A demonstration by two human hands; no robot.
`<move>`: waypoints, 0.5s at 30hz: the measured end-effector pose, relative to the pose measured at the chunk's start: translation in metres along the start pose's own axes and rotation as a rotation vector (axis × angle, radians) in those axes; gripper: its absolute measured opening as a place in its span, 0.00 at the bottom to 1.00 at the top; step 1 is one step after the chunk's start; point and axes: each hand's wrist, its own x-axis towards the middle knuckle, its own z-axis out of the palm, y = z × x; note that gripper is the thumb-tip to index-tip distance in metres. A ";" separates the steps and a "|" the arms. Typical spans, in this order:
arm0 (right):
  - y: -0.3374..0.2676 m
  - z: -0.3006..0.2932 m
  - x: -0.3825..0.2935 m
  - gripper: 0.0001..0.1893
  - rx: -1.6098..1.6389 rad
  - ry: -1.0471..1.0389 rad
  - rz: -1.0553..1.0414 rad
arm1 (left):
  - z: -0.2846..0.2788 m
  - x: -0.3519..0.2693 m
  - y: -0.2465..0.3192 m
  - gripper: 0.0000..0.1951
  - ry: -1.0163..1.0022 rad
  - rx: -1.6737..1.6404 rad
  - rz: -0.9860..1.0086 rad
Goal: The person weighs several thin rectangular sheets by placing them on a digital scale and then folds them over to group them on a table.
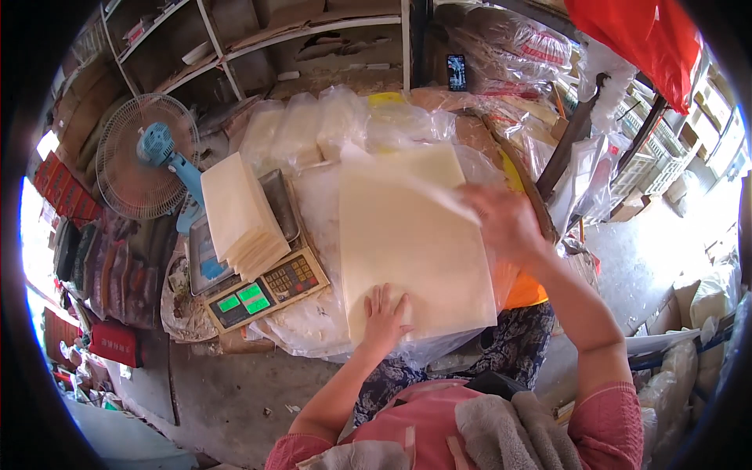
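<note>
A large, flat cream-coloured sheet (411, 247) lies before me on a plastic-covered table, apparently on top of a stack. Near its front left corner, my left hand (385, 314) rests palm down with the fingers spread. My right hand (499, 217) is motion-blurred over the sheet's right side. It pinches the edge of a thin pale sheet (429, 191), whose lifted part shows as a blurred band slanting to the far left. To the left, a stack of folded cream sheets (241, 214) stands on a digital weighing scale (267, 294) with lit green displays.
A blue electric fan (155, 144) stands beyond the scale. Clear bags of pale sheets (305, 129) line the table's back, below metal shelving (317, 26). A phone (456, 73) leans at the back right. Red plastic (640, 47) hangs above a dark post (573, 138).
</note>
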 end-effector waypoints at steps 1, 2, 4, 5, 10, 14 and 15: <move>-0.002 0.008 -0.005 0.15 0.166 -0.100 0.169 | 0.000 0.001 0.000 0.40 0.020 0.011 0.019; 0.008 0.016 -0.008 0.14 0.163 -0.173 0.213 | 0.000 0.001 0.000 0.40 0.023 0.015 0.024; 0.027 0.025 0.000 0.13 0.130 -0.301 0.336 | -0.001 0.002 -0.001 0.40 0.001 0.030 0.005; 0.039 0.025 0.015 0.13 0.097 -0.357 0.418 | 0.000 0.001 -0.001 0.40 0.007 0.034 0.003; 0.166 -0.088 0.146 0.12 -0.596 0.237 0.347 | 0.002 0.006 0.002 0.40 -0.011 0.008 0.022; 0.041 -0.159 0.148 0.10 -0.356 0.555 0.168 | 0.002 0.001 0.002 0.40 -0.004 -0.003 0.024; 0.019 -0.163 0.140 0.10 -0.375 0.545 0.168 | 0.002 0.001 0.002 0.40 0.009 -0.007 0.023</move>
